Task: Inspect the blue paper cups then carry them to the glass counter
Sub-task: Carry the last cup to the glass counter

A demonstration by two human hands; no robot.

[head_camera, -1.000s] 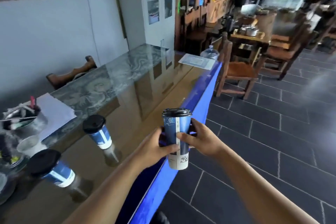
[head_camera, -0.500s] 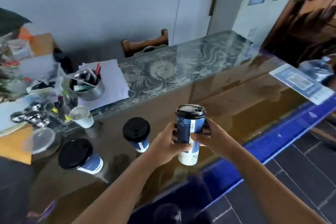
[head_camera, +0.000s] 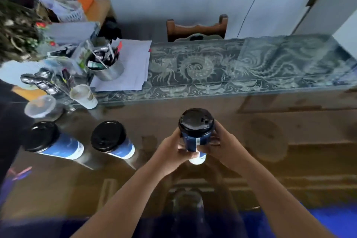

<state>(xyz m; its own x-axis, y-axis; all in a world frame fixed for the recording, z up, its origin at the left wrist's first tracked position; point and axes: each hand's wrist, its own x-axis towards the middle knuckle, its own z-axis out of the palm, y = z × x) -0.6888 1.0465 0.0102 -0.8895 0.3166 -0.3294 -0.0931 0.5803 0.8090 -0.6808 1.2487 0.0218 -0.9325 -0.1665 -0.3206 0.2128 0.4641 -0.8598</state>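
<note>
I hold a blue paper cup (head_camera: 195,137) with a black lid upright over the glass counter (head_camera: 270,141). My left hand (head_camera: 172,150) wraps its left side and my right hand (head_camera: 222,146) its right side. The cup's white base shows below my fingers; whether it touches the glass I cannot tell. Two more blue paper cups with black lids stand on the counter to the left: one (head_camera: 114,141) near my left hand, the other (head_camera: 52,141) further left.
At the back left are a metal pot of utensils (head_camera: 105,65) on white papers (head_camera: 133,67), a small white cup (head_camera: 84,95), a clear plastic lid (head_camera: 40,106) and clutter. A wooden chair back (head_camera: 196,29) stands behind the patterned glass ledge (head_camera: 231,69).
The view has swung left and down, from along the counter to straight over it. The cup in both hands now sits above the glass rather than beyond the counter's blue edge.
</note>
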